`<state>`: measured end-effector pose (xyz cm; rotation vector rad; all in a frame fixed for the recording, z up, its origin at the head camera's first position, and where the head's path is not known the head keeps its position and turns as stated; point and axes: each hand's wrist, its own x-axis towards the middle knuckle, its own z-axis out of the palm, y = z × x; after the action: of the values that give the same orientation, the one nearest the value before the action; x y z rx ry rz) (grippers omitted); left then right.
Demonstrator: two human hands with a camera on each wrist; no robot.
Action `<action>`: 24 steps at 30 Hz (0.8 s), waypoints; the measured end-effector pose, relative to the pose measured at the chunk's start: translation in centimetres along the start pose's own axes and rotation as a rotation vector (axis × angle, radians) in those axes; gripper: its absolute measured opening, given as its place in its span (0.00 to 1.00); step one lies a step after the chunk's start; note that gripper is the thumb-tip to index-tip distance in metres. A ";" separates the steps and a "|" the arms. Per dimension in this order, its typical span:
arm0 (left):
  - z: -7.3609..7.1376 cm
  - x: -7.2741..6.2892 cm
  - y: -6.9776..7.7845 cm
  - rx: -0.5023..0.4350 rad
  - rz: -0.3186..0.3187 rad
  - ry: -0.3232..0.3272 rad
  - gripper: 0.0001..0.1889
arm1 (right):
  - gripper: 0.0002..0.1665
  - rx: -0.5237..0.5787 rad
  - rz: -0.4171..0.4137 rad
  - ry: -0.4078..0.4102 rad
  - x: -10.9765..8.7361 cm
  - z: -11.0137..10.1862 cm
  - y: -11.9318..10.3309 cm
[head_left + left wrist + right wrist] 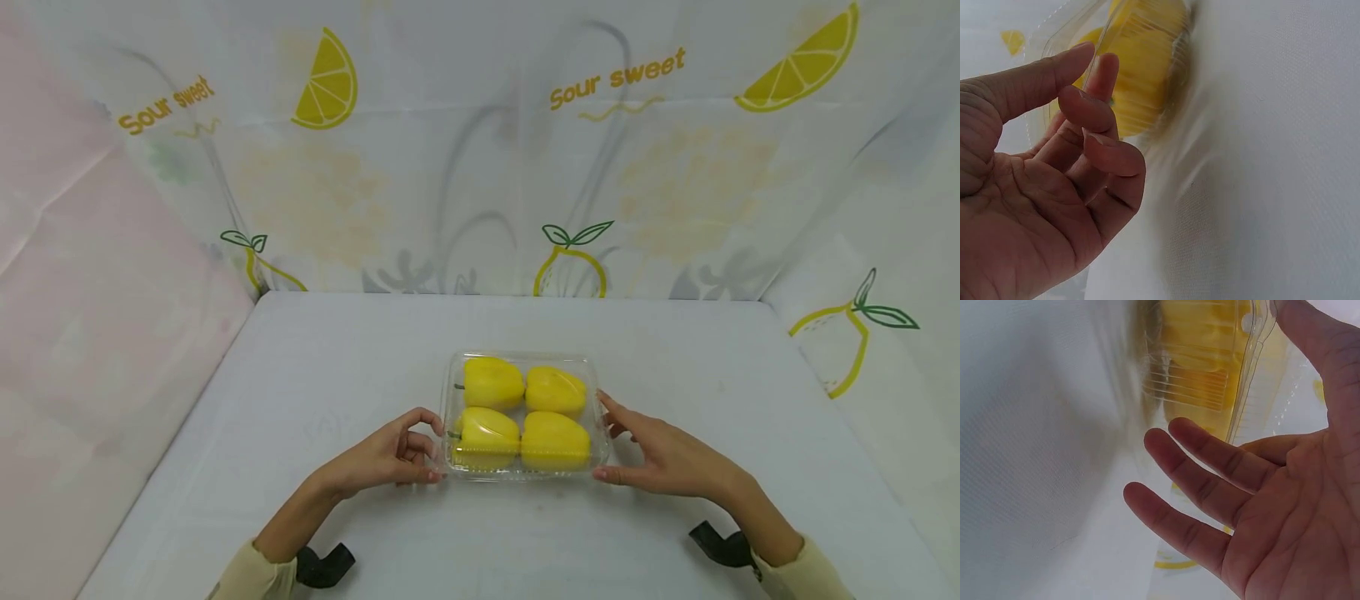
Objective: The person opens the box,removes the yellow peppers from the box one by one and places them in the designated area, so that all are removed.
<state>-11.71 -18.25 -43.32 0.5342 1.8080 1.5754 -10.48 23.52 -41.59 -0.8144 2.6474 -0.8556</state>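
A clear plastic clamshell box [525, 477] with its lid down lies on the white table, holding several yellow bell peppers [489, 382]. At its left edge is my left hand [397, 457]; the thumb and index finger pinch the rim, while the other fingers curl loosely beside it. My right hand [667, 457] is at the opposite edge, with thumb and index finger touching the box near its front corner and side. In the right wrist view its other fingers [1200, 484] stretch out fairly straight, apart from the box. The box's underside is hidden in the head view.
A white cloth covers the table [360, 350]. Behind it hangs a curtain [450, 167] printed with lemons and lettering, and more cloth [90, 333] borders the left side. Black straps [324, 567] show at both wrists by the sleeves.
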 end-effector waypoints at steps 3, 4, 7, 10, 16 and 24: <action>0.0 0.0 0.0 0.021 0.010 0.006 0.27 | 0.61 -0.009 0.009 0.005 -0.1 -0.1 0.0; 0.0 0.0 0.0 0.024 0.013 0.007 0.26 | 0.62 -0.017 0.013 0.011 -0.2 -0.1 -0.1; 0.0 0.0 0.0 0.028 0.018 0.010 0.26 | 0.63 -0.052 0.024 0.030 -0.5 -0.2 -0.1; 0.0 -0.1 0.0 0.029 0.012 0.017 0.26 | 0.61 -0.068 0.025 0.060 -0.7 -0.3 -0.1; 0.0 -0.2 0.2 0.029 0.002 0.021 0.27 | 0.45 -0.059 -0.081 0.151 -1.1 0.2 0.4; 0.0 -0.1 0.2 0.046 -0.002 0.017 0.27 | 0.27 -0.013 -0.309 0.283 -1.2 0.7 0.9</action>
<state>-11.67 -18.33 -43.07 0.5414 1.8612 1.5447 -9.61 24.45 -42.60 -1.2107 2.8107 -1.1035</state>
